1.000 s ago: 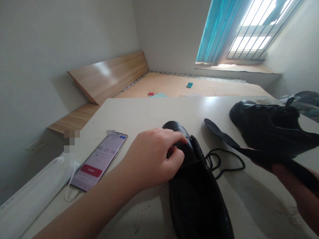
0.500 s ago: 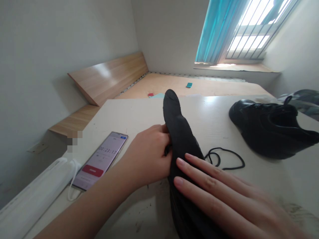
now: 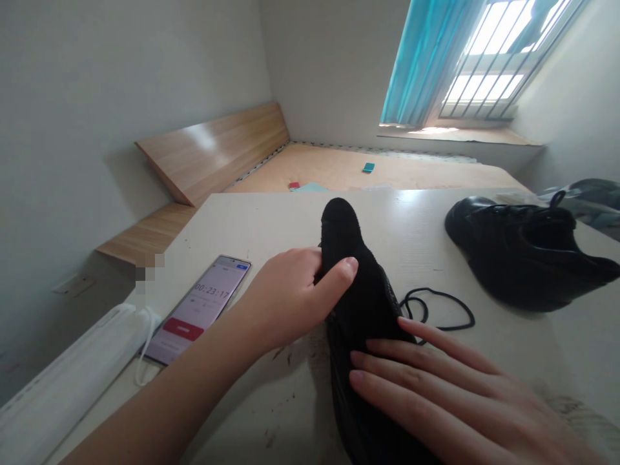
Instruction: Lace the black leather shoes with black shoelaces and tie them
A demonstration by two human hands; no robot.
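A black shoe points away from me on the white table, its black tongue standing up toward the far edge. My left hand grips the tongue from the left, thumb across its face and the other fingers mostly hidden behind. Spread over the shoe's lower part, the fingers of my right hand lie nearly flat against the black material. A loose black lace curls on the table to the right of the shoe.
Another black shoe stands at the right. A phone showing a timer lies at the left, beside a white object with a white cord. Beyond the white table is a bed surface.
My left thumb has moved up onto the face of the tongue. The tongue's tip sits lower. My right fingers have slid down and spread a little more.
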